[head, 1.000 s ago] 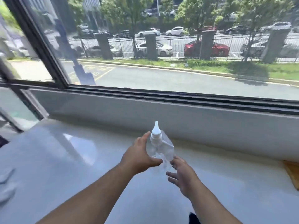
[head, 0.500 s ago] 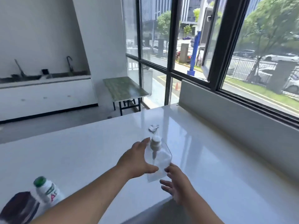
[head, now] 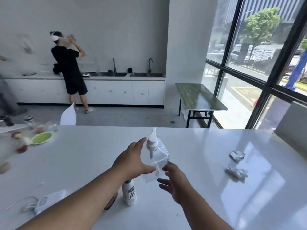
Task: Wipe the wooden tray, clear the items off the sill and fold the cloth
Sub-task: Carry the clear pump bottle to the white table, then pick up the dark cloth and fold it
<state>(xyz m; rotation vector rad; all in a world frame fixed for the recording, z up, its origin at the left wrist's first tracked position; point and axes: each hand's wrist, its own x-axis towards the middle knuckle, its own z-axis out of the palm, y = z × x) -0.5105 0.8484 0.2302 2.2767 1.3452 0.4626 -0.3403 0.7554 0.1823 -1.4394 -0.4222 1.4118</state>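
A: Where's the clear pump bottle [head: 155,157]?
B: In the air over the white counter [head: 191,146]. Left hand [head: 132,161] is clamped round its side, thumb in front.
A: Right hand [head: 177,180]?
B: Fingers spread, just beside the bottle's lower corner. Contact, can't tell.
A: Nearby?
B: Small green-capped drink bottle [head: 129,193] below the left wrist, two crumpled wads [head: 236,164] to the right.

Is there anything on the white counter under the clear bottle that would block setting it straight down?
Yes. A small white drink bottle stands upright just below the left hand holding the clear bottle.
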